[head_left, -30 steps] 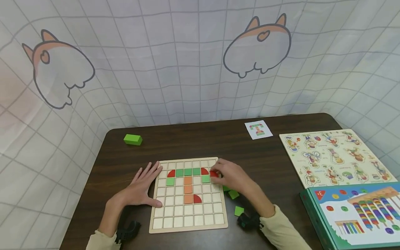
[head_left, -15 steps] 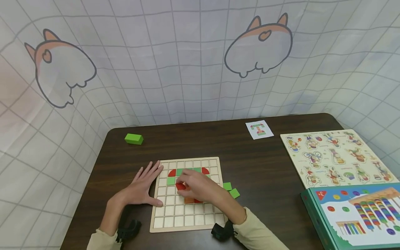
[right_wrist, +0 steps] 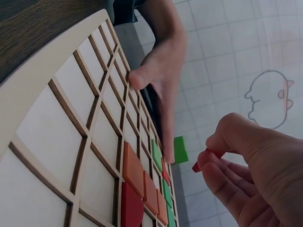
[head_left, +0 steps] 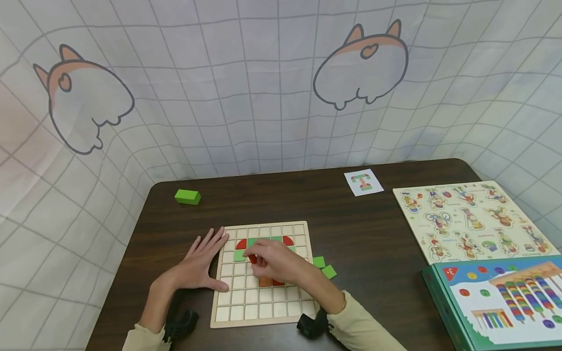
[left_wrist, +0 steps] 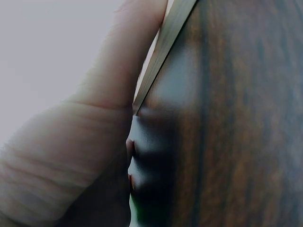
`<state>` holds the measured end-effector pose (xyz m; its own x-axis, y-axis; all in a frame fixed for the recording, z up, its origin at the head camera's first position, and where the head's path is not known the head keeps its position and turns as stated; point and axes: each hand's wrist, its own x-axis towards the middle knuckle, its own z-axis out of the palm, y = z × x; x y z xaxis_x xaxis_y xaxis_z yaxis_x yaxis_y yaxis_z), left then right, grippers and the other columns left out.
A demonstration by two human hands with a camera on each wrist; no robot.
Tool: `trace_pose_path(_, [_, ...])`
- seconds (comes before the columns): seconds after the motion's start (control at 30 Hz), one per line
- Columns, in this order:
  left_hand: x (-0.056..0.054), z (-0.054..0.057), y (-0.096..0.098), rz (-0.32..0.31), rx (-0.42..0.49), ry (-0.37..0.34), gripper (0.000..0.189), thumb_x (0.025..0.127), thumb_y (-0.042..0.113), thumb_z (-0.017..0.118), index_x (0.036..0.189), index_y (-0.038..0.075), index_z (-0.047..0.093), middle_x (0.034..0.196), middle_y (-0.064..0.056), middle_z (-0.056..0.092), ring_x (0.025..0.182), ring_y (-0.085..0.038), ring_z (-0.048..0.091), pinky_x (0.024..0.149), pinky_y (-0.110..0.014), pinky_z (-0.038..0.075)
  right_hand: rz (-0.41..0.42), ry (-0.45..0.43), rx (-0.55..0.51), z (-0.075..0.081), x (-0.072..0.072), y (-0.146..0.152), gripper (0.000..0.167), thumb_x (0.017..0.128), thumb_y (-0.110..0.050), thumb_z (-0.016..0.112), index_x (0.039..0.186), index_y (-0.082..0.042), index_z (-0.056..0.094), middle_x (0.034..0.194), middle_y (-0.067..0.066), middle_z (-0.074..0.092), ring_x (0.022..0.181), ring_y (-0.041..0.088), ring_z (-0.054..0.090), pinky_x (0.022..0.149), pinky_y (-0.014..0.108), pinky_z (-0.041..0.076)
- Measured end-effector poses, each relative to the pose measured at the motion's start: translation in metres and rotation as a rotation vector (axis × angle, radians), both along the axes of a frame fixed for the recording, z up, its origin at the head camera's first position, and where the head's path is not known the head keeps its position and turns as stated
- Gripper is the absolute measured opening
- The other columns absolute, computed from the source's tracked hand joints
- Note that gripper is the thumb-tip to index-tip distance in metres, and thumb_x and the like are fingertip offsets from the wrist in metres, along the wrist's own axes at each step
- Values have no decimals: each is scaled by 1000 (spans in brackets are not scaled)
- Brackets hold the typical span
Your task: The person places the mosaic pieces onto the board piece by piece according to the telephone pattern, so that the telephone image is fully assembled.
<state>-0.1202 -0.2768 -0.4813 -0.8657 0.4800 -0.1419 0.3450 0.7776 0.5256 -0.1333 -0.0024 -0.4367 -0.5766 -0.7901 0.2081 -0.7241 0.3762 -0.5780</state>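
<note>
A wooden grid board point(head_left: 243, 313) lies on the dark table, with red quarter-circle, green square and orange square tiles set in its cells. Over the middle of the board, my right hand point(head_left: 281, 263) pinches a small red tile point(head_left: 252, 259) between thumb and fingers. In the right wrist view that red tile point(right_wrist: 196, 167) shows mostly edge-on, held above the board. My left hand point(head_left: 195, 268) rests along the board's left edge, fingers spread and thumb on the rim. Orange tiles point(right_wrist: 133, 170) and a red quarter-circle tile point(right_wrist: 131, 205) sit in cells below the right hand.
Green square tiles point(head_left: 328, 271) lie right of the board. A green block point(head_left: 187, 197) is at the back left, and a small pattern card point(head_left: 363, 182) at the back. On the right are a picture puzzle board point(head_left: 474, 219) and a teal box point(head_left: 509, 302).
My right hand has moved left from the board's right edge to over its middle, carrying the red tile, which has turned in the fingers. The left hand stays in place.
</note>
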Motion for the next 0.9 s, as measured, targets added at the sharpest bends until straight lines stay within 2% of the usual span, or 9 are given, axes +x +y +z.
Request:
trace_pose_path(0.23, [0,-2,-1,-4,0,5,124,67,57,82,157,11,11,165,-16,3,150,-45,0,113,-68,0,5,19,14,-4,1,-2,21,83,0,60,103,-3,66,85,3,60,70,6,47,64,11,39])
trace_pose_path(0.33, [0,-2,-1,-7,8,8,124,67,56,82,157,9,11,164,-17,4,150,-45,0,113,-68,0,-18,26,18,-4,3,-3,22,82,1,58,102,-4,66,86,4,63,69,7,46,64,12,38])
trace_pose_path(0.57, [1,-3,-2,-3,2,7,123,67,57,81,157,10,12,165,-15,3,150,-44,-1,113,-67,-1,-95,111,-29,-6,6,-8,15,85,-1,57,95,-6,67,82,1,65,68,8,49,66,13,42])
trace_pose_path(0.7, [1,-3,-1,-3,2,2,123,67,57,81,157,11,11,165,-15,3,151,-43,-2,114,-67,-1,-113,72,-73,-7,6,-8,12,92,-6,60,101,-5,68,89,2,67,74,9,54,70,15,47])
trace_pose_path(0.83, [0,-2,-1,-8,6,8,123,67,57,81,157,10,12,165,-17,4,150,-45,-1,113,-68,0,-87,10,-101,-7,7,-8,23,94,-14,64,114,-2,65,102,6,67,84,12,61,77,18,51])
trace_pose_path(0.9, [0,-2,-1,-9,6,11,123,67,56,81,157,9,12,164,-17,4,150,-46,-1,113,-69,0,-69,-16,-103,-7,7,-9,23,93,-16,65,111,-2,66,100,6,67,84,12,61,77,18,51])
